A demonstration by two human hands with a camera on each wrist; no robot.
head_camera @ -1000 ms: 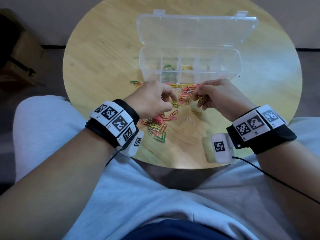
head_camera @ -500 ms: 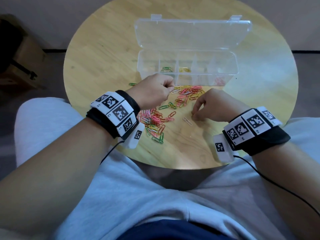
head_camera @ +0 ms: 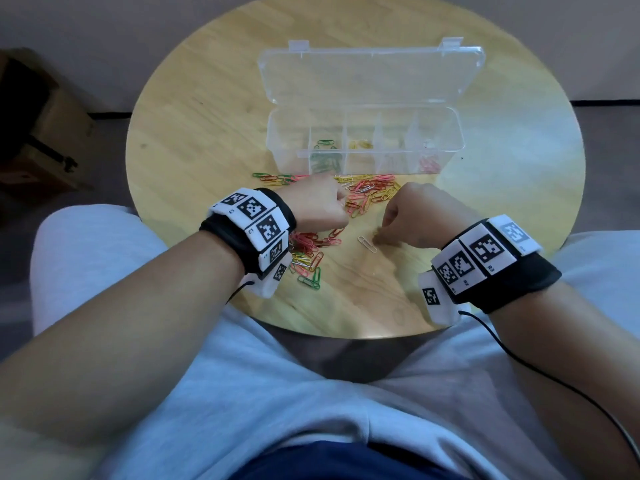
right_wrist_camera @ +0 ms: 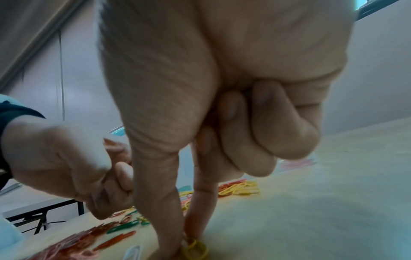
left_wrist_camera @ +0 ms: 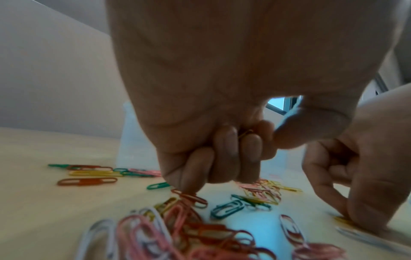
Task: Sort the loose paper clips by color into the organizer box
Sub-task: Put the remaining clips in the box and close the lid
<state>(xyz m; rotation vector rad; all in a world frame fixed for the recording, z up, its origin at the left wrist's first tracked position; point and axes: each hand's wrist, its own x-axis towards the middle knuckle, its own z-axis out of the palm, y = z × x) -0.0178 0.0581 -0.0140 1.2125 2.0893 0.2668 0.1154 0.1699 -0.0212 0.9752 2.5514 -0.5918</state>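
Both forearms come in from the near edge of the round wooden worktop (head_camera: 194,133), wrists bent down. The left hand (head_camera: 317,202) is balled into a fist sitting right over the pile of loose paper clips (head_camera: 370,192); in the left wrist view its fingers (left_wrist_camera: 224,154) are curled tight into the palm with what looks like a clip or two tucked between them, and the little finger's tip touches an orange clip on the wood.

The right hand (head_camera: 412,220) is knuckles-up too, outer fingers folded in, with thumb and index finger reaching straight down to the surface. They're pinching a yellow paper clip (right_wrist_camera: 195,249) that still lies on the worktop. A white paper clip (head_camera: 367,244) lies just left of those fingertips, not touched.

The rest of the clips are strewn between the two hands and under the left wrist, plus a few by the front wall of the organizer box (head_camera: 446,133). The box stands beyond the hands, lid open, with green, yellow and pink clips already in separate compartments.
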